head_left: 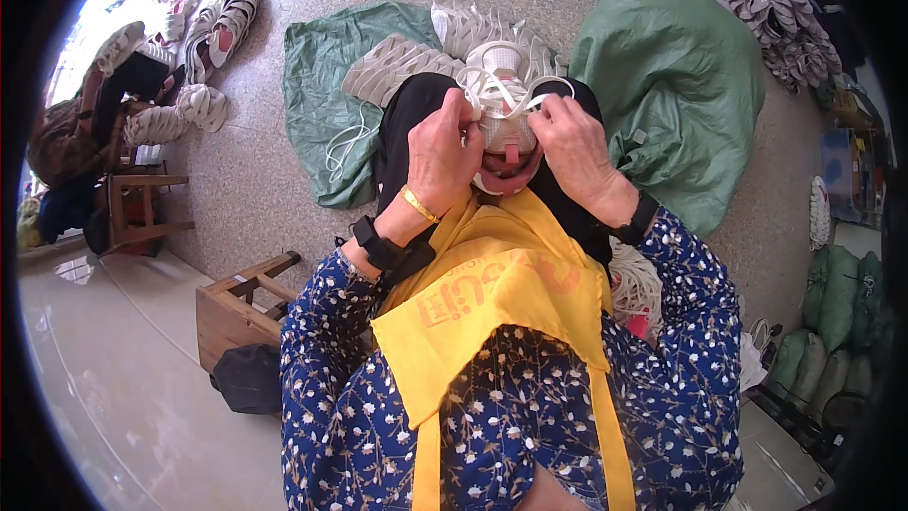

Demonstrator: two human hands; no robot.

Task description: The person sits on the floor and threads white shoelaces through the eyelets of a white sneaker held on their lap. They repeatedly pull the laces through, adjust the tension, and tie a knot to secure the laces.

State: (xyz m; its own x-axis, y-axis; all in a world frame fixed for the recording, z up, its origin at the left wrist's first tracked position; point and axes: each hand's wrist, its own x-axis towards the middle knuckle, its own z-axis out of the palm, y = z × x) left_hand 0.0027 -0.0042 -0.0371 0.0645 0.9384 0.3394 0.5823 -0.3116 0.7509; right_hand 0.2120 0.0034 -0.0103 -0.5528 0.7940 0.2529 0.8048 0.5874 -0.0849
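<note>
A white shoe (499,59) with a pink lining and a small pink tab rests between my knees, its opening facing me. White shoelaces (512,95) cross over its front and form a loop on either side. My left hand (445,153) is closed at the left side of the shoe, thumb and fingers pinching the lace. On the opposite side my right hand (575,147) pinches the lace between thumb and fingertips. The fingertips partly hide the lace ends. My yellow apron (501,274) lies just below the shoe.
Stacked white shoe uppers (402,66) lie on a green sheet (322,57). A bulky green sack (672,85) sits to the right. White laces (636,289) hang by my right thigh. At left are a wooden stool (227,312) and another person (71,142) beside shoes.
</note>
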